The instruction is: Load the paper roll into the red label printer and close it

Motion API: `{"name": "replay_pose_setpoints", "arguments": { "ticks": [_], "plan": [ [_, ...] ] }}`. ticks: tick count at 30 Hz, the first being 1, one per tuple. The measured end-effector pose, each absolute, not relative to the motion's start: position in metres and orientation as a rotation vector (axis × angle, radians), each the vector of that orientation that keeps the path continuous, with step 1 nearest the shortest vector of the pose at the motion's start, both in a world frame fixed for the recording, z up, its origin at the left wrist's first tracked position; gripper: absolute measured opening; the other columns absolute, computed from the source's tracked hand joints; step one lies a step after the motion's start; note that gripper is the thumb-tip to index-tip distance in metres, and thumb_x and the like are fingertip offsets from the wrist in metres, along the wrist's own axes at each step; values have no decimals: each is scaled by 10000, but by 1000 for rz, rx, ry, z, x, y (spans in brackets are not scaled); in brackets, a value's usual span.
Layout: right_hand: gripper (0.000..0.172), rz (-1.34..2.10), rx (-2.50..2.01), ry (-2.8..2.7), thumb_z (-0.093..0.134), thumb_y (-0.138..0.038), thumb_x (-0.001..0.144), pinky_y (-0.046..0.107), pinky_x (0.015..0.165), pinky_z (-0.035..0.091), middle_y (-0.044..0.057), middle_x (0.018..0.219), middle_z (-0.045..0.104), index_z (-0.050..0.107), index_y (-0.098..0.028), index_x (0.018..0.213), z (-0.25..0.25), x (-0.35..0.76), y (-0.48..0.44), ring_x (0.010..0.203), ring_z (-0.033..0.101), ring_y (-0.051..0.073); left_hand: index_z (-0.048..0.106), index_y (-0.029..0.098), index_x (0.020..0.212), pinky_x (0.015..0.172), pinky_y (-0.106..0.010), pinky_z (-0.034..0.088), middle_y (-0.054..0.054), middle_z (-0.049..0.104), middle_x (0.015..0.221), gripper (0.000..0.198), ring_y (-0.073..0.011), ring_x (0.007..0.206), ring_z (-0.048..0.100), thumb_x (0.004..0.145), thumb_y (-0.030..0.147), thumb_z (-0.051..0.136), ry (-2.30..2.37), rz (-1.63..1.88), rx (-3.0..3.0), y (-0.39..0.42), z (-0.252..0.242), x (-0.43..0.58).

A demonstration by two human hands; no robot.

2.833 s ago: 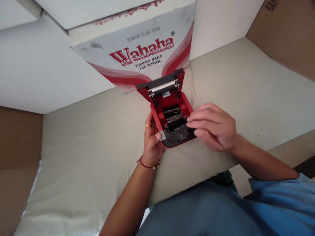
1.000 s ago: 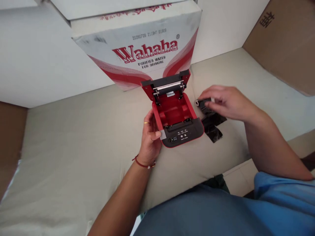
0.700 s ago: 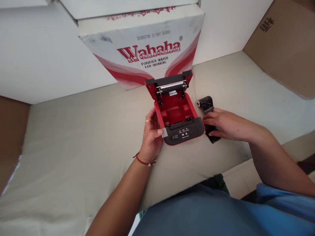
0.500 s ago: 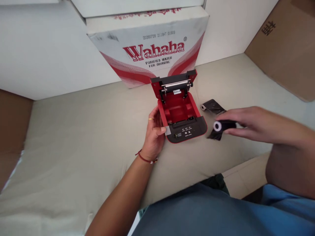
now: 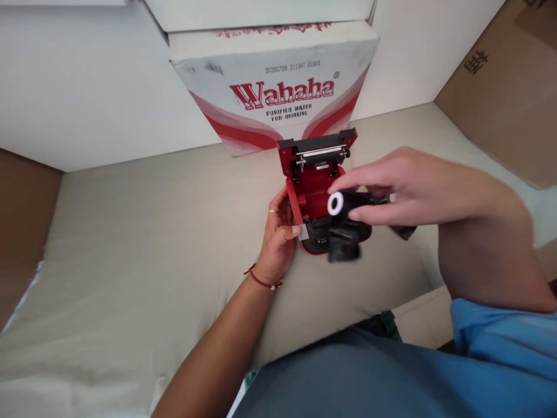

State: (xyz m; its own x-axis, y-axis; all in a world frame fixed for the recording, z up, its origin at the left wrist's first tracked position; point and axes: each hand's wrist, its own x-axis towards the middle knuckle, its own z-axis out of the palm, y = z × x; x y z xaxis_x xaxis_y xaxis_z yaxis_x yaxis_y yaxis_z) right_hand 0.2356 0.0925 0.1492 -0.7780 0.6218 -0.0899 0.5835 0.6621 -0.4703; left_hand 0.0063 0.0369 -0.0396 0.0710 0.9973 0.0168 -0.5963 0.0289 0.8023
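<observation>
A small red and black label printer [image 5: 294, 200] stands on the cloth surface with its lid raised, showing a red hollow and a roller in the lid. My left hand [image 5: 282, 235] grips its left side, thumb on a grey corner piece at the front. Above the hollow, my right hand [image 5: 391, 186] pinches a roll of black ribbon [image 5: 348, 204] with a white core end facing left. A loose black flap of ribbon hangs below that roll, in front of the printer's front panel. More black film [image 5: 405, 231] shows beneath my right hand, partly hidden.
A Wahaha water carton [image 5: 278, 87] stands behind the printer against a white wall. Brown cardboard boxes are at the right [image 5: 500, 98] and at the left edge [image 5: 26, 226]. The cloth-covered surface [image 5: 165, 249] ends just before my body.
My right hand has lifted the black ribbon roll and carried it left, from beside the printer to over its open hollow. My left hand keeps its hold; the view has shifted slightly.
</observation>
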Motion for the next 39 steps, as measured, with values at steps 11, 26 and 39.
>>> {"name": "replay_pose_setpoints", "arguments": {
  "ticks": [11, 26, 39],
  "plan": [
    [371, 416, -1279, -3002, 662, -172, 984, 393, 791, 523, 130, 1328, 829, 786, -217, 1331, 98, 183, 114, 1070, 782, 327, 666, 352, 1471, 1318, -507, 452, -53, 629, 1634, 806, -353, 1567, 542, 742, 524, 963, 652, 1401, 800, 37, -43, 7],
    [401, 647, -951, -2888, 594, -175, 990, 373, 849, 601, 0, 1207, 876, 846, -341, 1254, 113, 244, 119, 1000, 816, 240, 682, 359, 1442, 1307, -496, 476, -43, 605, 1664, 794, -347, 1591, 528, 723, 513, 980, 675, 1388, 816, 39, -46, 4],
    [295, 340, -997, -2829, 541, -256, 1073, 347, 789, 515, 15, 1062, 855, 832, -286, 1109, 116, 223, 111, 912, 763, 225, 687, 349, 1431, 1341, -496, 435, -46, 616, 1645, 829, -350, 1591, 519, 678, 490, 1004, 667, 1385, 770, 39, -45, 4]
  ]
}}
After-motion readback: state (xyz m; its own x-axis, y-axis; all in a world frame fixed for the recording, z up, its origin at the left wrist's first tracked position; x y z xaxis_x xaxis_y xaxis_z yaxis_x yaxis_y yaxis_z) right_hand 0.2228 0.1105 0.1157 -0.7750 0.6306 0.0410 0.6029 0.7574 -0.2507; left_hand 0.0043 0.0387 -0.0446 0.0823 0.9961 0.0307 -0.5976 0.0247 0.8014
